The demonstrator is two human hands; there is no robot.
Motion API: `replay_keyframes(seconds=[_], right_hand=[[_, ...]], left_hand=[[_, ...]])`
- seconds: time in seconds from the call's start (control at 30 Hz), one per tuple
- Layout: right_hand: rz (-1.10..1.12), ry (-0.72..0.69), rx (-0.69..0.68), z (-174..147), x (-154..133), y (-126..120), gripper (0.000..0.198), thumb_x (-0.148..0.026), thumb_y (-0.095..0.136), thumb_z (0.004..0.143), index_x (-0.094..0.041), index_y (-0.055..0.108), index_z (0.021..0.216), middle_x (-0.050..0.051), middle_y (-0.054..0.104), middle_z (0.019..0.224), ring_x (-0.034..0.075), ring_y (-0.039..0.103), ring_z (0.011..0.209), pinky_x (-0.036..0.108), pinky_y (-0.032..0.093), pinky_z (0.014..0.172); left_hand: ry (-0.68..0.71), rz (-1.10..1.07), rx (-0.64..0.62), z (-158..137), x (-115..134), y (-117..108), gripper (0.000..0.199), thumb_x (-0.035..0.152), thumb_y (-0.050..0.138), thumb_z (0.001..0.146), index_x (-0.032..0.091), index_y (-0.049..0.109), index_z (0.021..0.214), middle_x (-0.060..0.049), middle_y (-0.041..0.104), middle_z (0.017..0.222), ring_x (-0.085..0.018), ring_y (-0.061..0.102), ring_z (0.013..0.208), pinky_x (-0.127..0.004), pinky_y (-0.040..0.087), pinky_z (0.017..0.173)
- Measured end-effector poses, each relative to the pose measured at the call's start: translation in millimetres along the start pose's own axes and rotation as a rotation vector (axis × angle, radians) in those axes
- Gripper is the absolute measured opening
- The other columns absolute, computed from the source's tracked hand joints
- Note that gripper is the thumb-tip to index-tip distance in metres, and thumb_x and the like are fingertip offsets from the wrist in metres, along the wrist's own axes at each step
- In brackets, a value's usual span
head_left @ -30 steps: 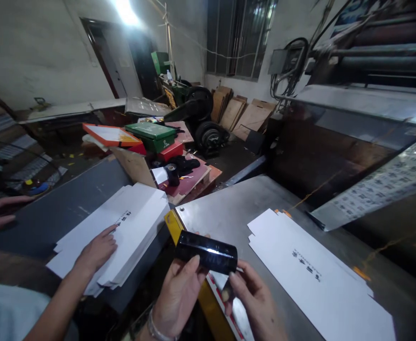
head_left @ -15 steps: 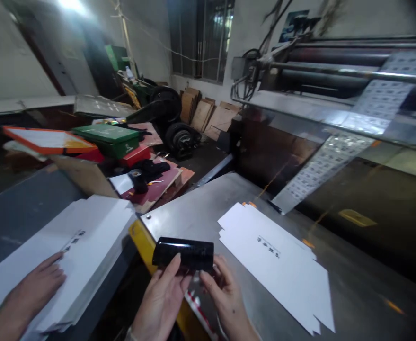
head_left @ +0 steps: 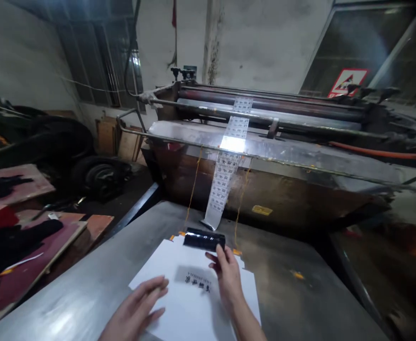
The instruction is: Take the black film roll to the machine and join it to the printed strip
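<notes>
A glossy black roll (head_left: pixel 203 239) lies sideways over the far end of a white die-cut card sheet (head_left: pixel 193 312). The fingers of my right hand (head_left: pixel 228 274) grip this roll at its right end. Whether the roll touches the sheet, I cannot tell. Dark print marks the middle of the sheet. My left hand (head_left: pixel 138 308) hovers around the sheet's left edge, fingers apart and holding nothing.
Beneath the sheet is a grey metal table (head_left: pixel 97 270). Past its far edge stands a roller machine (head_left: pixel 293 142), from which a printed strip (head_left: pixel 224 184) hangs down. Orange strings (head_left: pixel 193 187) reach the table. A dark-red board (head_left: pixel 19 279) with black cloth is at left.
The view has swung right toward the machine. The black roll, held in both hands before, is now over the sheet in my right hand alone; my left hand has let go.
</notes>
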State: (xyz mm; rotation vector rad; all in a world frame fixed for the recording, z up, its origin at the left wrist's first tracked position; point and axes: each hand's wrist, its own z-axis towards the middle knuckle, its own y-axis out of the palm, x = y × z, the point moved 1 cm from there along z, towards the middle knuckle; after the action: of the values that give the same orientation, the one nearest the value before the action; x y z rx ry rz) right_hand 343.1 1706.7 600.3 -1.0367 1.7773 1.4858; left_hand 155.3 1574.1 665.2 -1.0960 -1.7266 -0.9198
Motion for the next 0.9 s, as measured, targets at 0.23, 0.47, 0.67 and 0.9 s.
replay_keyframes(seconds=[0.23,0.47,0.67,0.9], right_hand=[[0.071,-0.004,0.154,106,-7,-30,0.071,-0.064,0.082,0.053,-0.016,0.055,0.098,0.002,0.059,0.098,0.016,0.063,0.084,0.017,0.048,0.054],[-0.064,0.011,0.179,142,10,-54,0.066,-0.066,0.076,0.064,-0.015,0.058,0.102,0.004,0.061,0.093,0.015,0.063,0.079,0.018,0.048,0.055],[0.065,0.010,0.197,158,7,-58,0.050,-0.053,0.079,0.070,-0.018,0.059,0.099,0.001,0.060,0.092,0.012,0.062,0.077,0.017,0.050,0.057],[0.080,0.025,0.165,140,12,-32,0.050,-0.052,0.080,0.069,-0.018,0.060,0.098,0.000,0.059,0.091,0.011,0.061,0.076,0.016,0.049,0.056]], left_hand=[[0.264,0.410,-0.144,204,43,112,0.055,0.040,0.066,0.077,0.011,0.054,0.123,-0.017,0.057,0.130,-0.029,0.054,0.121,-0.039,0.043,0.104],[0.249,0.483,-0.160,389,36,181,0.042,0.021,0.073,0.075,0.013,0.059,0.114,-0.015,0.050,0.137,-0.031,0.045,0.128,-0.052,0.032,0.109],[0.135,0.308,-0.440,416,3,180,0.025,0.033,0.075,0.075,0.012,0.069,0.088,-0.008,0.070,0.092,-0.023,0.062,0.094,-0.041,0.043,0.093],[-0.060,-0.045,-0.533,340,3,132,0.040,0.045,0.081,0.065,0.014,0.070,0.088,-0.005,0.070,0.080,-0.019,0.062,0.076,-0.028,0.045,0.074]])
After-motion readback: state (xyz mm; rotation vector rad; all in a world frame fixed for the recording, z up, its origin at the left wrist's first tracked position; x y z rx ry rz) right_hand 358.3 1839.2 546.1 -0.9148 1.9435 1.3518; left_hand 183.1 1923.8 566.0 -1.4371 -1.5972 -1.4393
